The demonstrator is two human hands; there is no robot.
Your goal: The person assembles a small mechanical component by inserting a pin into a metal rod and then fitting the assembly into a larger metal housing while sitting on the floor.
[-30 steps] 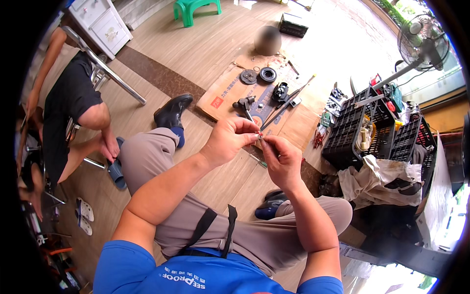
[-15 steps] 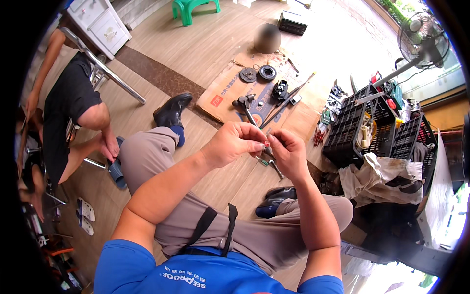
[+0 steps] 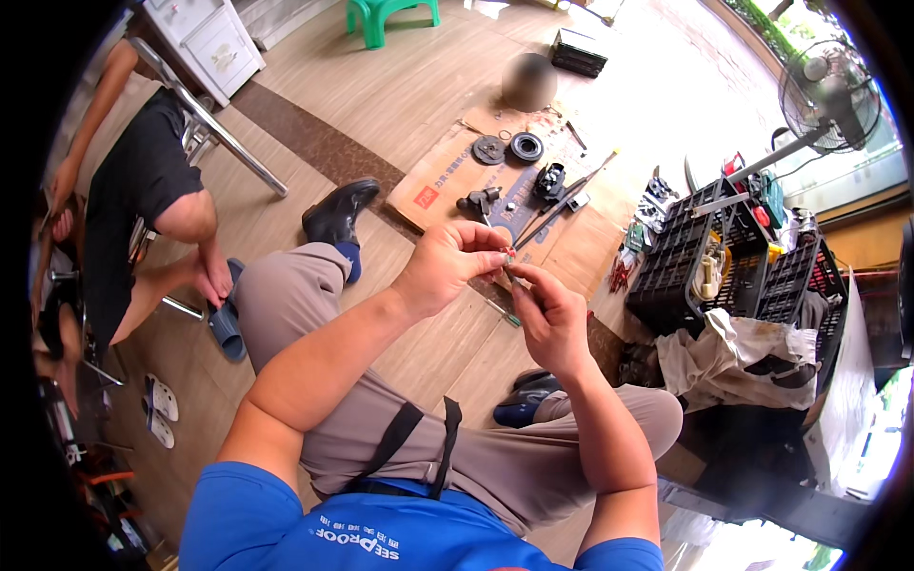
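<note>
Above the near edge of the cardboard, my left hand [image 3: 438, 271] pinches a tiny part with some red on it [image 3: 510, 254] between thumb and fingertips. It is too small to name. Close by, my right hand [image 3: 552, 319] is closed in a pinch, its fingertips at the same tiny part; whether it grips a piece of its own is hidden. Beneath the hands, a thin tool with a green handle [image 3: 505, 314] lies on the floor. Just beyond them, a dark metal part [image 3: 479, 200] rests on the cardboard sheet [image 3: 595, 228].
On the cardboard are a black ring-shaped part [image 3: 526, 147], a grey disc [image 3: 488, 149], a black block-like part [image 3: 549, 181] and long thin tools. Black crates [image 3: 657, 276] and a fan [image 3: 828, 95] stand at right. Another person's leg [image 3: 186, 219] is at left.
My right hand has dropped slightly toward me, and my left fingertips still hold the tiny part. The whole view has shifted a little.
</note>
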